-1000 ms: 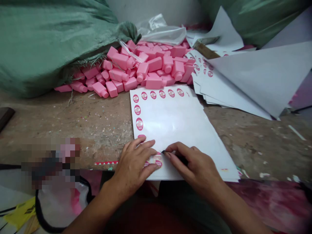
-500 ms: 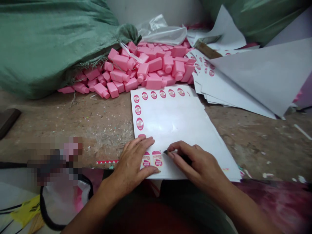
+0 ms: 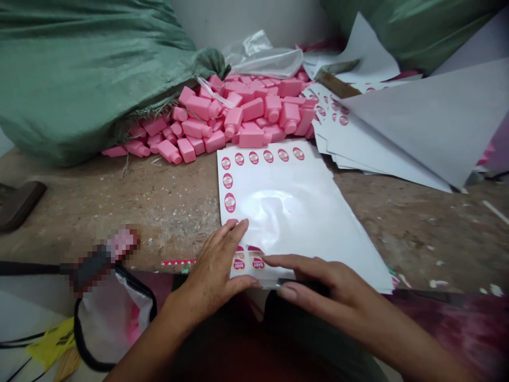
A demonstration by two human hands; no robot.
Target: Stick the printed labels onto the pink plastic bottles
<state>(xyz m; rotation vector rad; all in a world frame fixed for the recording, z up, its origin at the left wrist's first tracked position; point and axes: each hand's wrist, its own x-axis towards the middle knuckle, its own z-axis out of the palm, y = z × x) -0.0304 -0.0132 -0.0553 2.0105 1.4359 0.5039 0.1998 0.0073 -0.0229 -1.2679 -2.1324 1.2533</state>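
My left hand [image 3: 210, 262] lies flat on the left side of a white sticker sheet [image 3: 314, 223], its fingers stretched out and nothing gripped. Beside its thumb, several pink-and-white baby powder labels [image 3: 256, 260] show near the sheet's front edge. My right hand [image 3: 330, 286] is closed around a slim black-handled knife [image 3: 306, 285], partly hidden by the fingers. Its thin pale tip reaches left along the front edge, close to my left thumb. The right index finger extends over the labels. Small oval stickers [image 3: 253, 157] run along the sheet's far and left edges.
Pink bottles [image 3: 240, 114] are heaped behind the sheet, by a green sack [image 3: 91, 79]. More sheets [image 3: 369, 154] and a wooden-handled tool [image 3: 338, 84] lie at right. A dark block [image 3: 22, 204] and a partly pixelated mesh-like bag [image 3: 107, 318] are at left.
My right hand has drawn the knife toward me, from beside the labels to the sheet's front edge. Its index finger now points out over the labels. My left hand stays on the sheet.
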